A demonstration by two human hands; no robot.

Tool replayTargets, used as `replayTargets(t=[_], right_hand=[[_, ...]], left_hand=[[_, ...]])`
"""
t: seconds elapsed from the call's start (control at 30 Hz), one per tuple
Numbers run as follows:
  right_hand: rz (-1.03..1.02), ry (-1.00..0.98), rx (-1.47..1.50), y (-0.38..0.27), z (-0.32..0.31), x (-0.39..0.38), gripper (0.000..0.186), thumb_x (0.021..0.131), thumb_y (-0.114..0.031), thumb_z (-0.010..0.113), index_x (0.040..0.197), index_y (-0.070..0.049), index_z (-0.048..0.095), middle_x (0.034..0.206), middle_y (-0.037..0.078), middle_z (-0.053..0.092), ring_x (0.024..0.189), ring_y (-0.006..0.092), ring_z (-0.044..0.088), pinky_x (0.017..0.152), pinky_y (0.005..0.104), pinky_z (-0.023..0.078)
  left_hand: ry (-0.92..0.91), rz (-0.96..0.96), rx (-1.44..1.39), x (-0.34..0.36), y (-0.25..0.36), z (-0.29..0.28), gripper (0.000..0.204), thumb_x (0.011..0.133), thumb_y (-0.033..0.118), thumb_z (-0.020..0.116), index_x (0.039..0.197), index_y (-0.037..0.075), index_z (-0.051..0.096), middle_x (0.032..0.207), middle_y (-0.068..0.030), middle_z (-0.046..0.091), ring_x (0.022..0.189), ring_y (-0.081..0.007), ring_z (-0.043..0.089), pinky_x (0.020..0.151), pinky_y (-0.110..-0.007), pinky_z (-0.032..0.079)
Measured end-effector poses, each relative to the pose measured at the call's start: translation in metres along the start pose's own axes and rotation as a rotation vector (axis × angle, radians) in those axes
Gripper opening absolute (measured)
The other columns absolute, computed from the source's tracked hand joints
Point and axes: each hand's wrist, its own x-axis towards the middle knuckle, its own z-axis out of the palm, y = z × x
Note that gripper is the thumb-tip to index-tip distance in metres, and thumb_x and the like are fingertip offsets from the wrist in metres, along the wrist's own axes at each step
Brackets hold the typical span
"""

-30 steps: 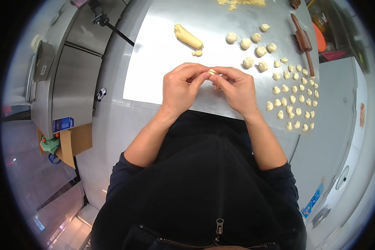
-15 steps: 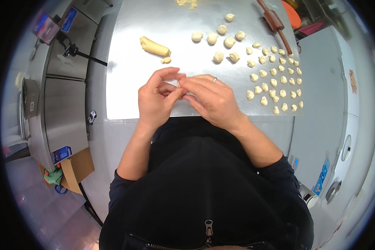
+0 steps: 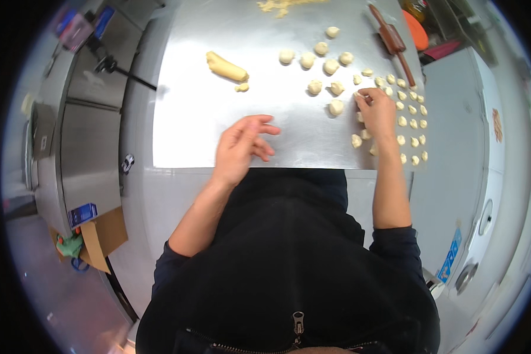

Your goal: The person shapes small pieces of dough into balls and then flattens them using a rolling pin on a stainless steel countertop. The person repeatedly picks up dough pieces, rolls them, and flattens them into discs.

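Observation:
My right hand (image 3: 377, 112) reaches over the small dough pieces (image 3: 402, 121) on the right of the metal table. Its fingers pinch one small dough piece (image 3: 358, 95) at the left edge of that group. Part of the group is hidden under the hand and wrist. Just left of it lie several larger, rounded dough balls (image 3: 314, 87), the nearest one (image 3: 336, 108) beside my fingertips. Over the table's front part my left hand (image 3: 242, 147) is open, fingers apart and holding nothing. Beyond it rests a yellow dough log (image 3: 227, 67) with a small torn bit (image 3: 242, 87) at its end.
A brown wooden rolling pin (image 3: 390, 40) lies at the far right of the metal table (image 3: 189, 130). Yellow dough scraps (image 3: 283, 6) are at the far edge. A pale cabinet (image 3: 454, 118) stands right of the table, and a phone on a stand (image 3: 74, 32) is at the left.
My hands have parted. The right moved right to the small dough pieces; the left opened and stayed near the front edge. One more rounded dough ball now lies on the table.

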Motion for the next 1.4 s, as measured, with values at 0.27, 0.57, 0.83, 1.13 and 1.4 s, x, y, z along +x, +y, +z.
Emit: replayTargets(t=[0.27, 0.57, 0.83, 1.13, 1.4], right_hand=[[-0.140, -0.422, 0.599, -0.140, 0.054, -0.036, 0.026, 0.092, -0.021, 0.084, 0.111, -0.004, 0.081, 0.096, 0.015, 0.079, 0.090, 0.0290, 0.076, 0.081, 0.0375, 0.060], [-0.361, -0.062, 0.177, -0.188, 0.153, 0.023, 0.033, 0.089, -0.021, 0.083, 0.116, -0.005, 0.073, 0.104, 0.013, 0.077, 0.108, 0.0335, 0.069, 0.094, 0.0472, 0.054], [-0.543, -0.165, 0.167, -0.148, 0.125, -0.022, 0.036, 0.095, -0.004, 0.067, 0.130, -0.005, 0.073, 0.146, 0.020, 0.064, 0.131, 0.0370, 0.065, 0.109, 0.0461, 0.054], [-0.393, -0.274, 0.270, -0.112, 0.070, -0.044, 0.038, 0.096, -0.006, 0.076, 0.132, 0.004, 0.069, 0.116, 0.015, 0.079, 0.110, 0.0356, 0.077, 0.093, 0.0395, 0.062], [0.106, -0.411, 1.018, -0.150, 0.073, -0.039, 0.041, 0.098, -0.006, 0.079, 0.135, 0.006, 0.066, 0.116, 0.011, 0.079, 0.109, 0.0166, 0.076, 0.091, 0.0285, 0.061]], left_hand=[[0.203, -0.046, -0.246, 0.015, -0.016, -0.007, 0.039, 0.107, 0.011, 0.070, 0.139, -0.010, 0.065, 0.119, -0.0190, 0.077, 0.101, -0.0214, 0.076, 0.089, -0.032, 0.065], [0.430, 0.062, -0.350, -0.002, -0.006, -0.054, 0.034, 0.105, 0.007, 0.072, 0.134, -0.011, 0.068, 0.114, -0.0164, 0.078, 0.101, -0.0211, 0.077, 0.090, -0.032, 0.063], [0.373, 0.067, -0.284, -0.003, -0.008, -0.047, 0.036, 0.105, 0.007, 0.072, 0.137, -0.007, 0.067, 0.118, -0.0178, 0.076, 0.101, -0.0216, 0.076, 0.090, -0.033, 0.064], [0.372, 0.061, -0.312, 0.005, -0.020, -0.040, 0.035, 0.103, 0.005, 0.075, 0.134, -0.010, 0.068, 0.112, -0.0178, 0.078, 0.098, -0.0210, 0.078, 0.089, -0.032, 0.066], [0.344, -0.008, -0.285, 0.010, -0.014, -0.030, 0.037, 0.105, 0.010, 0.074, 0.133, -0.012, 0.067, 0.116, -0.0181, 0.078, 0.100, -0.0222, 0.078, 0.090, -0.033, 0.066]])
